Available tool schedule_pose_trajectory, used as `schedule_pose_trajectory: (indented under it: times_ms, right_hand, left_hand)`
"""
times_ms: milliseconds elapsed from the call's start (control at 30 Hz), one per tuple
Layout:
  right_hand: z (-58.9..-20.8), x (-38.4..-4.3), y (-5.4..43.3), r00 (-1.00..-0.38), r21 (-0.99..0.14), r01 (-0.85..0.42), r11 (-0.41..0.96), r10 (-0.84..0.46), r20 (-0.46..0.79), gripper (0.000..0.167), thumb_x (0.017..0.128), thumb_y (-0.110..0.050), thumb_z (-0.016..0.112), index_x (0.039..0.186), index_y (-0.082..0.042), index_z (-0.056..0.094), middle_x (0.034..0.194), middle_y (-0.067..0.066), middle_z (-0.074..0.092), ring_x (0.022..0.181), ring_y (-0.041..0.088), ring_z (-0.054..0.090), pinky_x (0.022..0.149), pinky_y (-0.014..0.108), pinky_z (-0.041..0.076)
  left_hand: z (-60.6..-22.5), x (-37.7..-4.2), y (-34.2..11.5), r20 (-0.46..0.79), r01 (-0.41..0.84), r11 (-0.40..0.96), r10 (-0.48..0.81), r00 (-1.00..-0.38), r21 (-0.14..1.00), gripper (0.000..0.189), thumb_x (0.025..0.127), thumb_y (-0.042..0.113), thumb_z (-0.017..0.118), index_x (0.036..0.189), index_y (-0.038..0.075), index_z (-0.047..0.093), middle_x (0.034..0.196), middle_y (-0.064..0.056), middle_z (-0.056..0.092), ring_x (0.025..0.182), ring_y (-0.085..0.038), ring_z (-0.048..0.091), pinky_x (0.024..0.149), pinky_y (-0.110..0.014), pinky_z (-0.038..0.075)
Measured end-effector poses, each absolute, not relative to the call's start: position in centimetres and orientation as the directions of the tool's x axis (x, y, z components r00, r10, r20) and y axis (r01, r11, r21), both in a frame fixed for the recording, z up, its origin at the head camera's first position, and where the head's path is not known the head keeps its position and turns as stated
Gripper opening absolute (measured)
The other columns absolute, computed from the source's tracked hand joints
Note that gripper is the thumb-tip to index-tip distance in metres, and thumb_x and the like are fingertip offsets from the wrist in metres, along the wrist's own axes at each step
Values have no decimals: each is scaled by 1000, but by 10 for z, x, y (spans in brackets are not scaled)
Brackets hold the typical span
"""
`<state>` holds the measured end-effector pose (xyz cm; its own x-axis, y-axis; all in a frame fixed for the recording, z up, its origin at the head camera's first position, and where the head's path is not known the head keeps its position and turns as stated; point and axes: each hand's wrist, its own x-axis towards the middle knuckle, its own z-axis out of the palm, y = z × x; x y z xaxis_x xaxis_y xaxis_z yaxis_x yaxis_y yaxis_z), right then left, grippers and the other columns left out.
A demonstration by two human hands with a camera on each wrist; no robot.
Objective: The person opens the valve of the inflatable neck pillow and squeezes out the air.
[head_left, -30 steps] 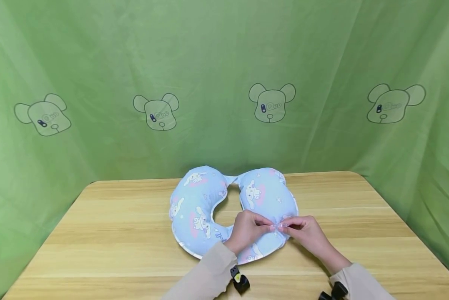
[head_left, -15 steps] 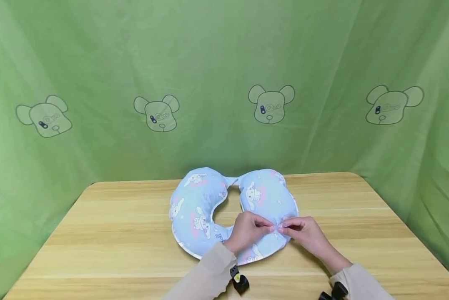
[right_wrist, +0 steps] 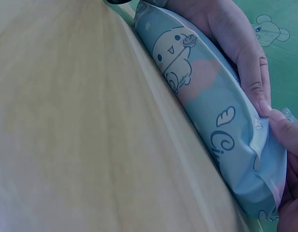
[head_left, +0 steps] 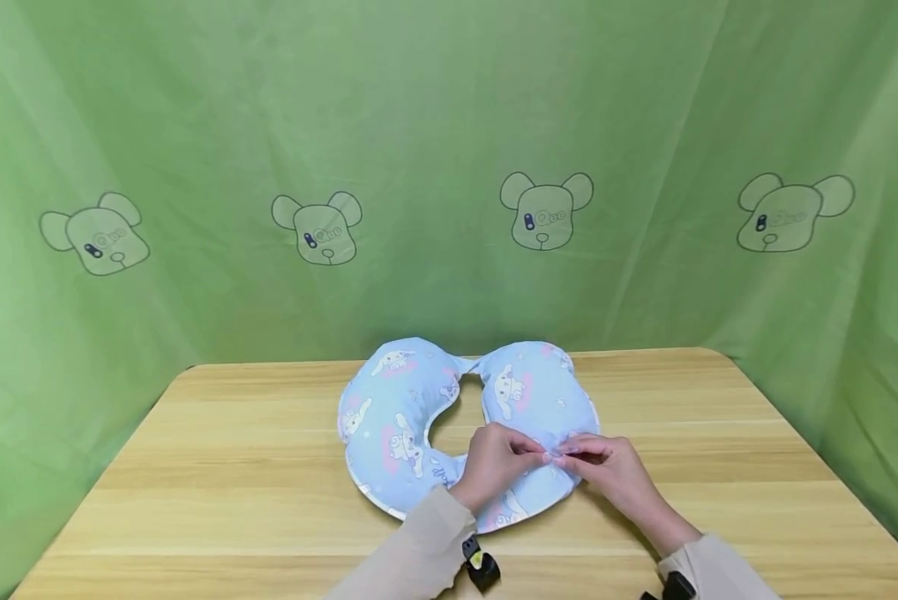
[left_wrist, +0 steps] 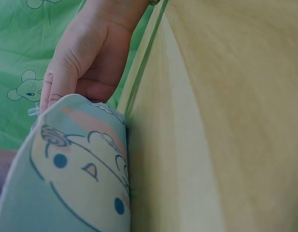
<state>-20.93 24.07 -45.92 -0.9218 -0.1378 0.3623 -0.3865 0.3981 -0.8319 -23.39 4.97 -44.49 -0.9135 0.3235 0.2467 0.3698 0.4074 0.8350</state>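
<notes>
A light blue U-shaped neck pillow (head_left: 399, 417) with a white puppy print lies puffed up on the table, its open ends at the back. My left hand (head_left: 494, 462) reaches over its near right part and pinches with thumb and forefinger. Opposite it, my right hand (head_left: 606, 467) pinches at the same spot, fingertips nearly meeting. A small clear plastic valve (left_wrist: 34, 110) pokes out beside the right hand's fingers in the left wrist view. The fingertips mostly hide it from the head view. Creases run through the pillow's side (right_wrist: 257, 159) near the right thumb (right_wrist: 283, 126).
A wooden table (head_left: 216, 467) carries the pillow. Behind and at both sides hangs a green curtain (head_left: 418, 108) printed with several bear heads. A black wrist camera (head_left: 482, 571) hangs under the left sleeve, another (head_left: 677, 586) by the right sleeve.
The right fingers shift slightly at the pinched spot, while both hands stay in place. The head view has tilted a little, moving the scene slightly lower.
</notes>
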Motion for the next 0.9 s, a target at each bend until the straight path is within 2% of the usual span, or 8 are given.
schedule_pose_trajectory:
  times_ms: [233,433,567,767,900]
  right_hand:
    - [-460,-211,239,-916,-840,-400,366,-130,379,15,78,-7,75,91,-2,75,93,8,72,92,-3,60,80,12,48]
    - [-464,-212,238,-912,-849,-410,334,-150,381,12,79,-5,74,91,-1,74,92,9,71,90,0,60,77,14,50]
    - [-463,-211,237,-922,-851,-387,355,-145,359,11,79,-8,74,89,-3,74,91,7,71,88,1,61,74,16,51]
    - [-461,-209,235,-930,-838,-366,404,-126,345,11,79,-10,75,89,-5,74,89,3,72,86,-1,61,74,15,51]
    - [-460,-208,234,-928,-830,-369,418,-124,351,10,79,-9,74,88,-4,74,86,6,72,80,0,61,67,17,51]
  left_hand:
    - [-444,-235,50,258,376,393,320,-912,839,6,76,16,79,77,10,77,67,5,70,56,8,51,53,-12,44]
    - [-439,-236,44,220,378,401,387,-895,834,6,78,17,77,79,11,77,67,6,70,57,7,52,54,-13,44]
    - [-432,-236,37,189,383,425,430,-883,820,8,79,20,76,84,13,77,71,9,71,62,7,55,60,-13,46]
    - [-417,-235,14,242,448,430,453,-858,784,16,81,21,74,94,11,75,83,6,73,71,5,61,69,-13,49]
    - [-404,-233,-8,274,458,387,444,-853,800,20,82,21,74,97,8,74,87,1,73,76,0,64,71,-15,51]
